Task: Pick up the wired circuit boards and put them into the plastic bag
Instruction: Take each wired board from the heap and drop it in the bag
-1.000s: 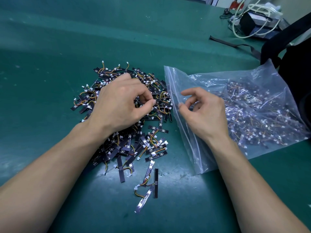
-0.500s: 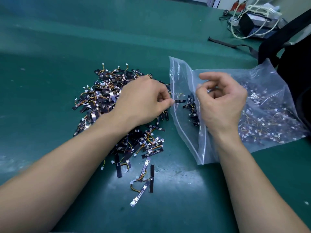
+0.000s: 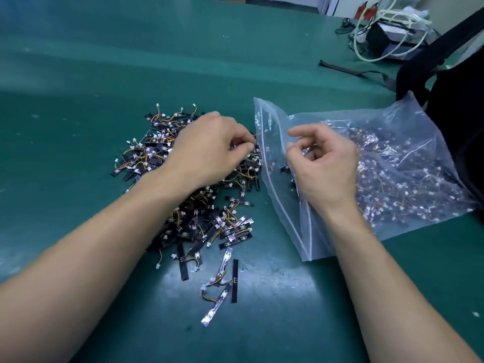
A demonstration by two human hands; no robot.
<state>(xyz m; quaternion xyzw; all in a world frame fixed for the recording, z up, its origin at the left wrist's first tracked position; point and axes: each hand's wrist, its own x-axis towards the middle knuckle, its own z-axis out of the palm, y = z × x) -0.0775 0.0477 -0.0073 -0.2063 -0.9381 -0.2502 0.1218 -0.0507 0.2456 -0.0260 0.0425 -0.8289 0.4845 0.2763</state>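
While your left hand (image 3: 207, 153) hangs low over the right edge of the heap of wired circuit boards (image 3: 146, 155) on the green tabletop (image 3: 104, 74), its fingers (image 3: 242, 142) are curled, with thumb and forefinger drawn together. Blur there hides whether a board sits between them. Just beside them is the mouth of the plastic bag (image 3: 277, 200), which lies flat to the right of the heap with its zip edge against the nearest boards. Your right hand (image 3: 324, 169) is over that open end, fingers curled, thumb and forefinger pinching the upper lip of the film. Many boards already lie inside the bag toward its far end. A few loose boards (image 3: 222, 284) lie apart from the heap, nearer you. At the far right sit a black backpack (image 3: 461, 121) and a coil of white cable (image 3: 387, 30).
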